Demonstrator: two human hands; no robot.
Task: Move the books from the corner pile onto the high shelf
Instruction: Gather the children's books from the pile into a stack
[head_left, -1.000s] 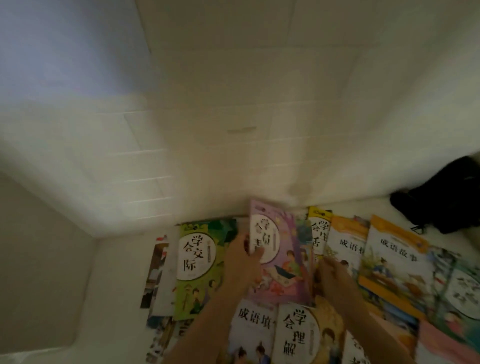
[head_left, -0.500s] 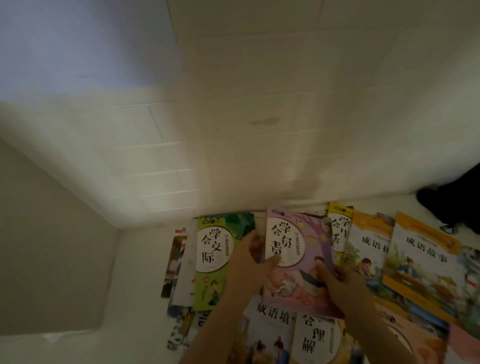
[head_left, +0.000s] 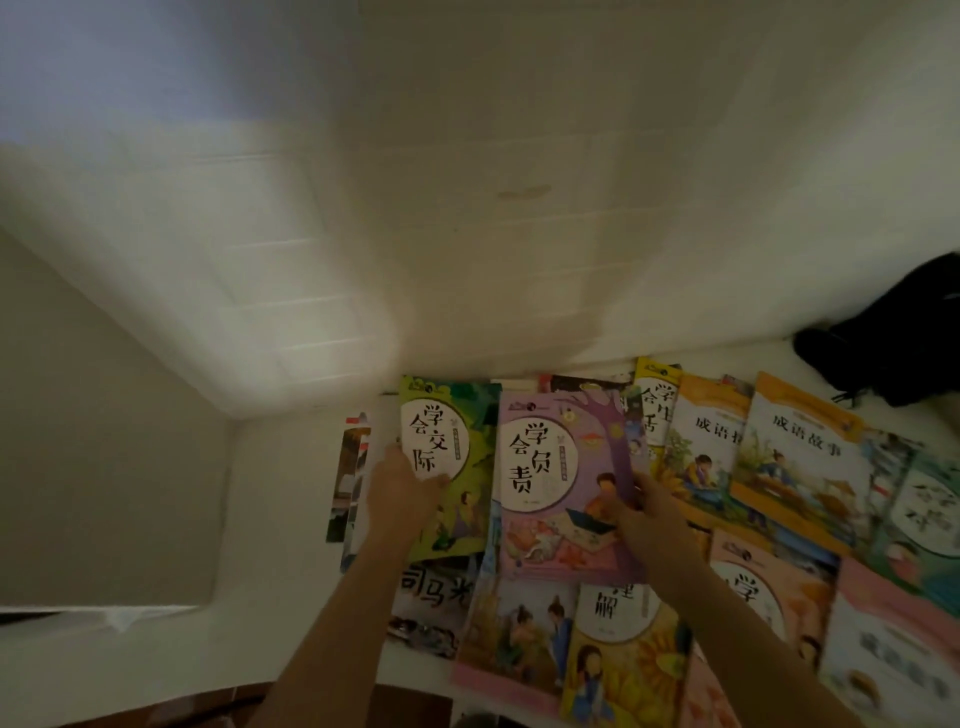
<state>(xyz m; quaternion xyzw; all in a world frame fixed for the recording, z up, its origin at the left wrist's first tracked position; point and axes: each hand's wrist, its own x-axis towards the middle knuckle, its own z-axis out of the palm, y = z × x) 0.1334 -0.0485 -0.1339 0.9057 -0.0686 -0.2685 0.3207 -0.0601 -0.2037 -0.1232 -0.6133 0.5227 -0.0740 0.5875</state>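
As books fan out across a white ledge (head_left: 291, 519) set against a tiled wall (head_left: 467, 234), a person reaches up with both hands among them: the left hand (head_left: 402, 488) has its thumb over the lower-left edge of a green book (head_left: 457, 431), fingers apparently curled behind it, while the right hand (head_left: 641, 512) pinches the lower-right corner of a purple book (head_left: 561, 467) that overlaps the green one's right edge. Judging by the layout, this is the placing step, with the two covers being set or straightened on what looks like the high shelf; the corner pile itself is out of view. The next move would call for easing both books flat, letting go without dragging the neighbouring covers, then going back for more. No box or bin appears; the ledge alone holds the load, including orange books (head_left: 800, 457) to the right and a yellow book (head_left: 618, 670) nearer the camera. A dark object (head_left: 904, 332), too dim to identify, rests at the far right
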